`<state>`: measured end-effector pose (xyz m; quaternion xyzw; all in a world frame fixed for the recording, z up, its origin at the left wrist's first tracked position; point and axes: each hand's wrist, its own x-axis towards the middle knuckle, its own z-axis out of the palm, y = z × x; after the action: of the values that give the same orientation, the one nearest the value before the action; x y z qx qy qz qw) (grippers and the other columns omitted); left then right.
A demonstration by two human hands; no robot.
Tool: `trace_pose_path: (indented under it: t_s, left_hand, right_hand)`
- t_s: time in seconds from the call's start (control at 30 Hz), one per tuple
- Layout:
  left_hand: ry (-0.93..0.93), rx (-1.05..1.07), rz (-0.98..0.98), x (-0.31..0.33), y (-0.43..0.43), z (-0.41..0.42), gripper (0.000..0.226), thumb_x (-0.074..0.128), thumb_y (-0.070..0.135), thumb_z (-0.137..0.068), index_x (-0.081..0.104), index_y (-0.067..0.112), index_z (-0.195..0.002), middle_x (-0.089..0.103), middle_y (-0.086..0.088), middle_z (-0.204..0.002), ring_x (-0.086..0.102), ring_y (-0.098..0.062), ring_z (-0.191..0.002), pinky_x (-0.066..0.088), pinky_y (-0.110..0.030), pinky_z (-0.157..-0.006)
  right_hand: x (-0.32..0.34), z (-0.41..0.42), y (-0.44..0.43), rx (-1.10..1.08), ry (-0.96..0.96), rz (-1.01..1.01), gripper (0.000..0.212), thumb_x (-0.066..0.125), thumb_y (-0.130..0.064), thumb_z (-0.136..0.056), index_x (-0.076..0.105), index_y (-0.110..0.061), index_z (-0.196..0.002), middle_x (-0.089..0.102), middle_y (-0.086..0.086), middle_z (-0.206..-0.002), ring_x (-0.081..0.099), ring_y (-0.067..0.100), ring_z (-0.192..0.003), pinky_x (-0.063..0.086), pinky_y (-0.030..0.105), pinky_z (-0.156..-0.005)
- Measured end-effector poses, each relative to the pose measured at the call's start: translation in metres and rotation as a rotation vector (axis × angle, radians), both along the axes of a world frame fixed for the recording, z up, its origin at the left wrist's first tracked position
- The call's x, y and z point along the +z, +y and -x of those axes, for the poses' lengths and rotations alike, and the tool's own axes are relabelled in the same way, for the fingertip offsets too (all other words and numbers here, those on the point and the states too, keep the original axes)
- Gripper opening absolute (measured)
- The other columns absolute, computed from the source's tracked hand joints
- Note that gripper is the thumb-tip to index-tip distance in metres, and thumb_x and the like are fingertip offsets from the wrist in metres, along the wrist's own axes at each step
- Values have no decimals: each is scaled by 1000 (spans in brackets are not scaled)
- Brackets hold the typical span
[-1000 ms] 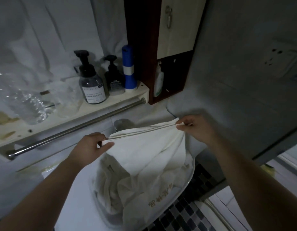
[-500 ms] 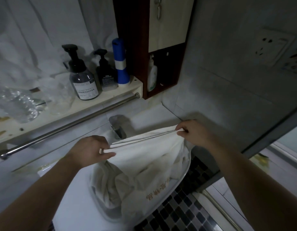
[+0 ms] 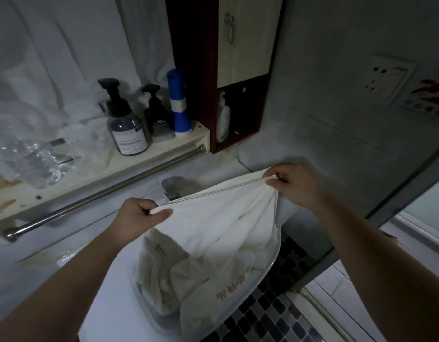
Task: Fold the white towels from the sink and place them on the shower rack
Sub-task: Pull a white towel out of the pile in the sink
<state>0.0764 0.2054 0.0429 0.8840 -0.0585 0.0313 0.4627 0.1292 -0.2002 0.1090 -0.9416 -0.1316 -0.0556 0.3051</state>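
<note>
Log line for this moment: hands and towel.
left hand: pinches towel top corner | right hand: pinches other top corner | towel: top edge stretched between hands, rest drapes into sink | fold: not yet done

You held a white towel [image 3: 221, 218] taut by its hemmed top edge above the sink [image 3: 115, 299], your left hand [image 3: 137, 218] pinching one end and your right hand [image 3: 292, 186] the other, the right end higher. The cloth hung down in soft folds into the white basin, where more white towelling [image 3: 159, 275] lay crumpled in a heap. Gold lettering [image 3: 233, 285] showed on a flap near the basin's rim; which towel carried it could not be told.
</note>
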Motion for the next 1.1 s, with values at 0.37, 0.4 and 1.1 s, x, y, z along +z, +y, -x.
trace_pose_path:
  t_s: [0.37, 0.4, 1.1]
  left_hand:
    - [-352, -278, -496, 34, 7, -14, 50, 66, 60, -85, 73, 12, -72, 62, 2, -64, 55, -8, -55, 43, -18, -57]
    - [-375, -263, -516, 35, 7, -15, 54, 60, 64, -83, 73, 12, -72, 62, 3, -64, 55, -6, -55, 43, -18, -56]
    - [-361, -59, -473, 37, 10, -20, 36, 82, 44, -81, 65, 19, -60, 60, 9, -59, 56, -4, -53, 42, -22, -52]
  right_hand:
    - [22, 1, -10, 27, -30, 337, 20, 65, -32, -96, 74, -25, -112, 55, -12, -95, 56, 11, -81, 31, 11, -68]
    - [22, 2, -10, 29, -24, 342, 19, 66, -31, -95, 74, -23, -111, 57, -10, -97, 55, 11, -81, 31, 6, -65]
    - [35, 15, -6, 75, -69, 377, 23, 67, -36, -94, 73, -20, -110, 65, 1, -97, 51, 10, -81, 25, 12, -58]
